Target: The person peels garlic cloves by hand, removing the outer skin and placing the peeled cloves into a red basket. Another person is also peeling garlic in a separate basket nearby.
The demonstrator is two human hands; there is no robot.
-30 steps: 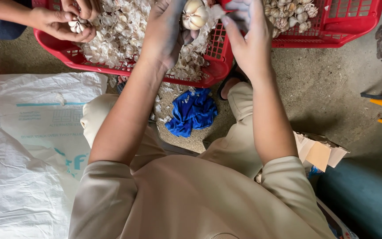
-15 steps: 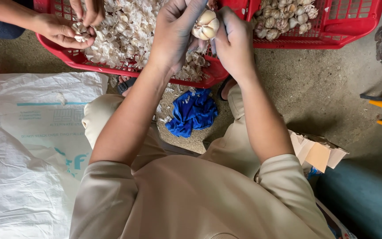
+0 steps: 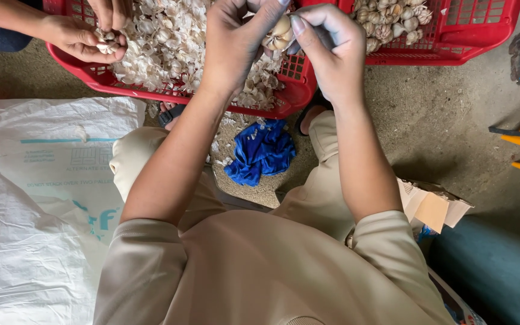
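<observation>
Concrete floor [image 3: 452,132] below; both my left hand [image 3: 236,42] and right hand [image 3: 329,51] pinch a pale, papery garlic bulb [image 3: 279,33] over red basket [image 3: 296,90].

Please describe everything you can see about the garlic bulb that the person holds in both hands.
The garlic bulb is pale cream with tan patches, and its rounded cloves show where the papery skin looks partly off. The left hand and the right hand pinch it between their fingertips, above the red basket of loose white peels. Fingers hide much of it.
</observation>
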